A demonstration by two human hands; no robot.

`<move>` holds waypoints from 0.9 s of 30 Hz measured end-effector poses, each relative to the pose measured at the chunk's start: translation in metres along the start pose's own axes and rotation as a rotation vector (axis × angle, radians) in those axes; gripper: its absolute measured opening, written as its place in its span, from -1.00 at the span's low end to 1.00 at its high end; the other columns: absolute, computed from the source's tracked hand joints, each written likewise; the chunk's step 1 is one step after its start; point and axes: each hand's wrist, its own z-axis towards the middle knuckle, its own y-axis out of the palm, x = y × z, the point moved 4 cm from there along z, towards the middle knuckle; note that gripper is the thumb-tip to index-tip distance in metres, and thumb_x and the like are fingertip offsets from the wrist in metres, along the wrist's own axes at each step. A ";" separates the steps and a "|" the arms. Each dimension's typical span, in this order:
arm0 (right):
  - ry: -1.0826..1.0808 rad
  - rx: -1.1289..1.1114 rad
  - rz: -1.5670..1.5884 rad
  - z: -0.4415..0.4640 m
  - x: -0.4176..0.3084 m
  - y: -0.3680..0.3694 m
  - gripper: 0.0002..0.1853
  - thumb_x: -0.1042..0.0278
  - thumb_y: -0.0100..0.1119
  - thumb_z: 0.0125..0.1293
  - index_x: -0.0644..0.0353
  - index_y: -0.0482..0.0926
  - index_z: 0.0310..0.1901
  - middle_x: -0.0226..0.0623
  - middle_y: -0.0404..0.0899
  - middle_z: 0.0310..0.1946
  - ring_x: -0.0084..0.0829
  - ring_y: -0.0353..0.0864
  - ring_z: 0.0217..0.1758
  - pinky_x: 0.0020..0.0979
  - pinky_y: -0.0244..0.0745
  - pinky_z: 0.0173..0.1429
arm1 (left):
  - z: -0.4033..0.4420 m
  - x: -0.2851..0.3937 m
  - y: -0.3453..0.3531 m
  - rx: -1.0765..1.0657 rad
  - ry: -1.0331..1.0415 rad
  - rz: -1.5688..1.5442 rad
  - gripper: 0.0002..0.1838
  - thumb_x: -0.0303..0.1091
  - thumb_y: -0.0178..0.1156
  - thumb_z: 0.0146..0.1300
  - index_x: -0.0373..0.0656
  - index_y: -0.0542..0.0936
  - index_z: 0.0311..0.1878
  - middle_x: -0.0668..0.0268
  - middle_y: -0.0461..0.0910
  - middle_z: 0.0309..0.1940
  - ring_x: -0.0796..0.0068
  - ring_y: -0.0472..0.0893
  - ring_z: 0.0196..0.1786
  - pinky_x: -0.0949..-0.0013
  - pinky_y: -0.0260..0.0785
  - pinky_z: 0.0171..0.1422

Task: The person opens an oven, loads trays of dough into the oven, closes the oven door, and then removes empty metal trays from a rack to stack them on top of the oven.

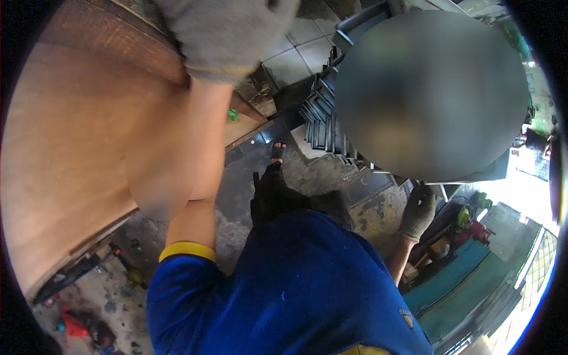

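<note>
My left hand [231, 38], in a grey knit work glove, is raised close to the camera at the top. Its fingers run out of the frame, so whatever it may hold is hidden. On the right, my gloved right hand [419, 214] is at the lower edge of a grey metal piece [482, 176]. The fingertips are dark and partly hidden there, and I cannot tell whether they grip it. A large round blur covers most of what lies above that hand. Beside the blur stands a stack of bent metal pieces [322, 121].
A big wooden board [71, 136] fills the left, with a small green object [234, 115] near its far corner. Low on the right is a teal bench-like surface [452, 278]. Red and dark items [76, 324] lie on the stained floor at lower left.
</note>
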 end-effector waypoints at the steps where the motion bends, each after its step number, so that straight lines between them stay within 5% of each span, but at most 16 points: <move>1: -0.011 0.007 -0.022 -0.004 -0.009 -0.007 -0.67 0.29 0.39 0.68 0.29 0.79 0.31 0.01 0.84 0.22 -0.04 0.84 0.30 -0.09 0.70 0.40 | 0.003 0.010 -0.007 -0.157 -0.028 -0.021 -0.78 -0.24 0.42 0.39 -0.14 0.89 -0.05 0.17 0.86 0.17 -0.13 0.64 0.52 -0.59 0.19 0.73; 5: 0.089 -0.005 0.055 -0.016 -0.043 -0.006 -0.62 0.28 0.35 0.67 0.31 0.74 0.35 0.00 0.82 0.21 -0.08 0.85 0.24 -0.11 0.69 0.38 | -0.025 -0.003 0.015 -0.358 -0.130 -0.273 -0.71 -0.25 0.47 0.37 -0.19 0.83 0.05 0.08 0.77 0.30 -0.22 0.61 0.53 -0.38 0.32 0.72; 7: 0.136 -0.002 0.174 -0.018 -0.050 -0.004 -0.61 0.28 0.36 0.66 0.32 0.72 0.35 0.02 0.81 0.22 -0.07 0.85 0.25 -0.10 0.69 0.39 | -0.037 -0.004 0.023 -0.324 -0.107 -0.302 -0.68 -0.24 0.49 0.36 -0.18 0.82 0.09 0.05 0.75 0.34 -0.26 0.59 0.54 -0.32 0.35 0.72; 10: 0.267 -0.023 -0.061 -0.016 -0.055 0.003 -0.59 0.23 0.37 0.69 0.33 0.68 0.37 0.06 0.79 0.28 -0.09 0.84 0.32 -0.08 0.68 0.44 | -0.032 -0.007 0.017 -0.175 -0.004 -0.306 -0.52 -0.23 0.52 0.37 -0.15 0.77 0.31 -0.02 0.73 0.37 -0.36 0.56 0.58 -0.31 0.33 0.75; 12: 0.217 0.061 0.045 -0.016 -0.066 0.008 -0.56 0.19 0.38 0.70 0.34 0.66 0.39 0.04 0.80 0.27 -0.09 0.83 0.31 -0.09 0.68 0.43 | -0.020 -0.006 0.009 -0.437 -0.066 -0.338 -0.67 0.00 0.37 0.57 0.10 0.89 0.21 0.28 0.85 0.34 -0.23 0.66 0.49 -0.38 0.39 0.72; 14: 0.281 0.114 0.162 -0.020 -0.071 0.013 -0.46 0.13 0.40 0.73 0.34 0.62 0.51 0.07 0.74 0.40 -0.09 0.79 0.42 -0.10 0.61 0.54 | -0.029 -0.006 0.012 -0.260 -0.016 -0.442 -0.74 -0.11 0.51 0.46 0.06 0.88 0.12 0.25 0.86 0.27 -0.26 0.64 0.47 -0.42 0.35 0.73; 16: 0.339 0.258 0.312 -0.027 -0.104 0.011 -0.48 0.16 0.38 0.74 0.38 0.63 0.50 0.03 0.75 0.37 -0.16 0.78 0.38 -0.11 0.62 0.52 | -0.030 -0.002 0.005 -0.331 -0.046 -0.374 -0.74 -0.13 0.49 0.45 0.04 0.89 0.11 0.21 0.85 0.27 -0.34 0.62 0.48 -0.39 0.38 0.72; 18: 0.472 0.225 0.373 -0.045 -0.113 0.016 -0.61 0.22 0.34 0.77 0.38 0.71 0.35 -0.12 0.87 0.19 -0.28 0.80 0.24 -0.24 0.67 0.42 | -0.024 0.003 -0.003 -0.334 -0.027 -0.377 -0.75 -0.16 0.47 0.46 0.02 0.89 0.10 0.19 0.85 0.28 -0.36 0.63 0.47 -0.40 0.37 0.72; 21: 0.447 0.325 0.671 -0.074 -0.156 0.014 -0.72 0.23 0.43 0.68 0.29 0.81 0.15 -0.16 0.90 0.09 -0.23 0.87 0.11 -0.16 0.73 0.31 | -0.034 0.005 0.000 -0.328 -0.027 -0.388 -0.77 -0.21 0.41 0.47 -0.01 0.90 0.07 0.16 0.86 0.28 -0.39 0.64 0.44 -0.44 0.35 0.72; 23: -0.188 0.230 0.387 -0.083 -0.195 0.009 -0.77 0.29 0.54 0.46 0.19 0.85 0.03 -0.07 0.89 0.09 -0.01 0.91 0.05 -0.04 0.77 0.26 | -0.038 0.008 -0.001 -0.290 -0.026 -0.417 -0.77 -0.22 0.38 0.48 -0.03 0.91 0.05 0.14 0.86 0.27 -0.40 0.66 0.42 -0.47 0.32 0.73; 24: -0.174 0.255 0.385 -0.076 -0.207 0.003 -0.77 0.29 0.54 0.46 0.19 0.85 0.03 -0.07 0.89 0.09 -0.01 0.91 0.05 -0.04 0.77 0.26 | -0.041 0.008 -0.002 -0.315 -0.051 -0.438 -0.77 -0.22 0.36 0.50 -0.04 0.92 0.04 0.14 0.87 0.26 -0.42 0.66 0.43 -0.47 0.32 0.73; 26: -0.472 0.157 0.376 -0.061 -0.248 -0.011 -0.69 0.49 0.44 0.33 0.24 0.81 0.10 0.14 0.85 0.23 0.07 0.92 0.19 -0.07 0.79 0.31 | -0.053 0.005 -0.009 -0.345 -0.059 -0.479 -0.76 -0.22 0.35 0.52 -0.05 0.93 0.03 0.13 0.88 0.25 -0.43 0.66 0.45 -0.48 0.33 0.73; 27: -0.408 0.110 0.257 -0.059 -0.254 -0.009 -0.53 0.51 0.47 0.21 0.27 0.80 0.21 0.17 0.83 0.27 0.14 0.91 0.23 -0.01 0.80 0.34 | -0.063 0.000 -0.015 -0.287 -0.057 -0.454 -0.75 -0.20 0.33 0.55 -0.05 0.93 0.03 0.14 0.90 0.25 -0.44 0.66 0.48 -0.47 0.34 0.74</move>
